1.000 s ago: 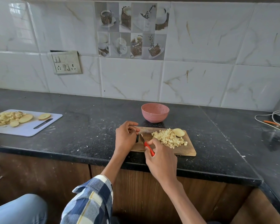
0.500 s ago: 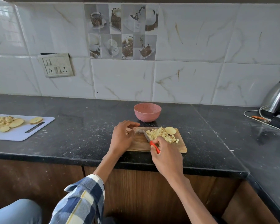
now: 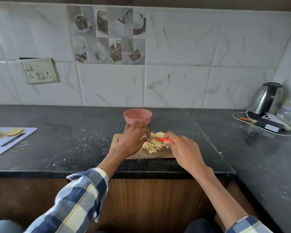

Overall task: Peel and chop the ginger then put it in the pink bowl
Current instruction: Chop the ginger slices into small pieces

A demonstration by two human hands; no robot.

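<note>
You have bare black counter [image 3: 71, 142] left of the wooden board [image 3: 149, 154], as far as the white cutting board [image 3: 0, 145] at the left edge. The pink bowl [image 3: 137, 116] stands just beyond the wooden board, blocking the far side. To the right the counter is open until the kettle [image 3: 265, 98] and its cable [image 3: 242, 115].

The knife [image 3: 165, 140] shows only its red handle; the blade is lost behind the left hand [image 3: 133, 140] and the chopped ginger [image 3: 154, 145]. The right hand [image 3: 183, 148] covers the wooden board's [image 3: 149, 155] right end. At the counter's left edge the white board [image 3: 10, 142] runs out of view, slices cut off.
</note>
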